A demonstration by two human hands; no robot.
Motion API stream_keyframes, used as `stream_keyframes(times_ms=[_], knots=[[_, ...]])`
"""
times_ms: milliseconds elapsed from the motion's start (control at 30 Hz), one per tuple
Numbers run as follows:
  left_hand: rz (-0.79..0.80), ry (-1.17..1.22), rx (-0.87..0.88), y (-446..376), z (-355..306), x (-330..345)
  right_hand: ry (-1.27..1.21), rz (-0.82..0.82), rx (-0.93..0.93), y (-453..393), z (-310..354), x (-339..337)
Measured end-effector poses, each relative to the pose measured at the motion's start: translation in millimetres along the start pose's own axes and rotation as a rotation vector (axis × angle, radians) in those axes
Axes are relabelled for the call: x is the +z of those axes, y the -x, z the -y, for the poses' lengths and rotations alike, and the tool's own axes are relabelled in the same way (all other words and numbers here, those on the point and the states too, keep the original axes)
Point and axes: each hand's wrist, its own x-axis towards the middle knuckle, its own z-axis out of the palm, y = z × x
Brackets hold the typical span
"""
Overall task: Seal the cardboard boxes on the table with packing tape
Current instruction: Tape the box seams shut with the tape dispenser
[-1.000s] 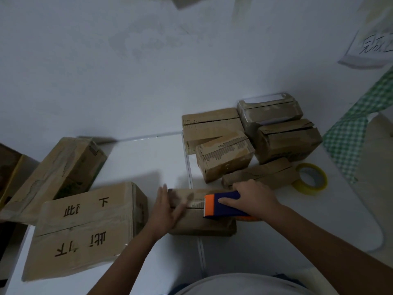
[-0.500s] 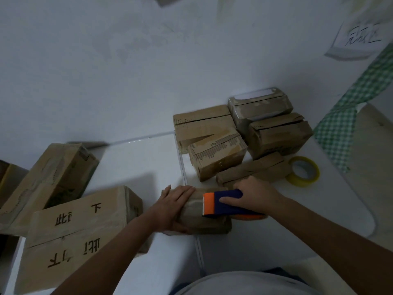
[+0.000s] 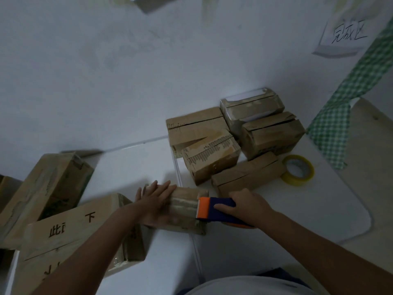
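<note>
Mid-task: left hand (image 3: 156,204) flat, fingers released, pinning small cardboard box (image 3: 187,209), right hand (image 3: 247,206) fingers grasping tape dispenser (image 3: 219,211) running its top strip; stacked boxes (image 3: 234,145) likely still unsealed.

A white wall (image 3: 127,71) fills the upper part of the view. At the upper right, a white paper sign (image 3: 345,37) with handwritten black characters hangs on it. Below the sign, a strip of green-and-white checked cloth (image 3: 340,111) runs diagonally down to the right edge of the table. Beside it at the far right sits a pale beige surface (image 3: 370,167). A blurred pale object (image 3: 148,3) shows at the top edge; what it is cannot be told.
</note>
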Motion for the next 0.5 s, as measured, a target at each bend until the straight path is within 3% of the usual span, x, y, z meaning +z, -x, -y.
stream_keyframes(times_ms=[100,200,500], knots=[[-0.187,0.134,-0.117,-6.4,-33.0,18.6,-0.042,-0.004,0.017,0.7,-3.3,5.2],[-0.353,0.099,-0.19,-5.5,-53.6,38.8,-0.076,0.027,0.007,-0.1,-6.0,6.7],[-0.391,0.1,-0.211,-10.0,-47.6,46.3,-0.105,0.037,-0.088,1.1,-29.6,7.8]])
